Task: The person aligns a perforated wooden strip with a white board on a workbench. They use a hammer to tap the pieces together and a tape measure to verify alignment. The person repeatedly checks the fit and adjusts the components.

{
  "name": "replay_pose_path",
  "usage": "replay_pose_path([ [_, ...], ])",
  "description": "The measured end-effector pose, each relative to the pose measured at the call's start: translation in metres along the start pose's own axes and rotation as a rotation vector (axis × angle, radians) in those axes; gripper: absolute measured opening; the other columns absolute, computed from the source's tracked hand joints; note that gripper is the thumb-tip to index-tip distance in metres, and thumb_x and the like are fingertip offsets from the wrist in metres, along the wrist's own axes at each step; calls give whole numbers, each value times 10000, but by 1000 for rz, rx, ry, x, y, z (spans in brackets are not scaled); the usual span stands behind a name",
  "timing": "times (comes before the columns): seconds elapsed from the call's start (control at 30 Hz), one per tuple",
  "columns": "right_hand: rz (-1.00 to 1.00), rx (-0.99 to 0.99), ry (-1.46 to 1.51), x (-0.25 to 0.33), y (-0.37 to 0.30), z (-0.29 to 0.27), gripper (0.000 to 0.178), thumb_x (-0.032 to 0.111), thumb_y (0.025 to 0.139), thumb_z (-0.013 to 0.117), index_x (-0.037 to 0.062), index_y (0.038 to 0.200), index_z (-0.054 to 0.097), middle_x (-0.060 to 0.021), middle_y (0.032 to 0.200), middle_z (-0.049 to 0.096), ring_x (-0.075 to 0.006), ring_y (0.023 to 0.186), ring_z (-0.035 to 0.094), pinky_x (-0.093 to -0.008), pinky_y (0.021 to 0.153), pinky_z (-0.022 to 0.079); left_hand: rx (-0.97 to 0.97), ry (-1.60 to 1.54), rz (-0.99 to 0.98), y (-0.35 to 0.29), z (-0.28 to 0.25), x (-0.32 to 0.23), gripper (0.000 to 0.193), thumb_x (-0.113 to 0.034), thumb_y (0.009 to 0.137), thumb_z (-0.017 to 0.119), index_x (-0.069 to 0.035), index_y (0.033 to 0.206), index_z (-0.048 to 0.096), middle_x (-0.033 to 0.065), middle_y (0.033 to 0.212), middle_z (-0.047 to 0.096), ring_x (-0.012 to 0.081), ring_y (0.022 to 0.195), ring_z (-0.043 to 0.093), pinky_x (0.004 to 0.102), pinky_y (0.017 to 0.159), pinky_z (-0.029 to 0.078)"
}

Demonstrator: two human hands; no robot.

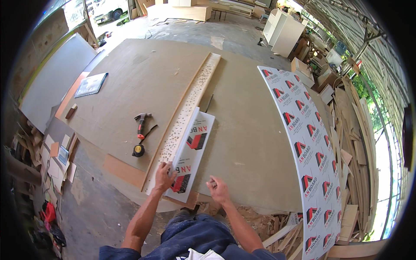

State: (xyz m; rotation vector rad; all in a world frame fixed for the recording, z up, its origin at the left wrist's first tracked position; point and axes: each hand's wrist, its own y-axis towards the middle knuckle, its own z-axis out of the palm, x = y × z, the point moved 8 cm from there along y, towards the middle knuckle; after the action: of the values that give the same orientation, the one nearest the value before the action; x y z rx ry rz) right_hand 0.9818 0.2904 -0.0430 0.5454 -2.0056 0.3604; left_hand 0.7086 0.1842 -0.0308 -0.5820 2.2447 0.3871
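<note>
A long, narrow panel (200, 82) with a speckled face and a raised wooden edge runs away from me across the large worktable (247, 143). Beside its near part lies a white board piece (200, 125) with red and black print, a thin white strip (189, 132) rising along its left edge. My left hand (164, 177) grips the near end of that strip, its fingers bent over the edge. To the right, my right hand (219, 190) hovers by the table's near edge with curled fingers; what they hold, if anything, is too small to tell.
A claw hammer (141, 126) and a tape measure (138, 150) lie left of the panel. Farther left are a clear-covered folder (91, 84) and a small brown block (71, 112). A large printed white sheet (310, 160) covers the right side; timber offcuts (357, 143) lie beyond.
</note>
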Motion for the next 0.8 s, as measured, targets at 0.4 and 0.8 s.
replay_pose_path([
  [0.4, 30, -215, -251, 15, 41, 91, 500, 297, 846, 843, 5, 1217, 678, -94, 883, 561, -188, 656, 558, -357, 619, 481, -2, -214, 10, -2, -4, 21, 629, -200, 742, 811, -38, 1326, 644, 167, 1018, 592, 326, 973, 602, 417, 873, 516],
  [0.8, 50, -193, -288, 23, 41, 88, 536, 338, 864, 811, -9, 1243, 659, -108, 908, 548, -209, 685, 562, -367, 645, 487, 120, -306, 71, 5, -6, 23, 658, -229, 747, 811, -14, 1340, 620, 161, 1020, 597, 316, 971, 603, 414, 867, 515],
])
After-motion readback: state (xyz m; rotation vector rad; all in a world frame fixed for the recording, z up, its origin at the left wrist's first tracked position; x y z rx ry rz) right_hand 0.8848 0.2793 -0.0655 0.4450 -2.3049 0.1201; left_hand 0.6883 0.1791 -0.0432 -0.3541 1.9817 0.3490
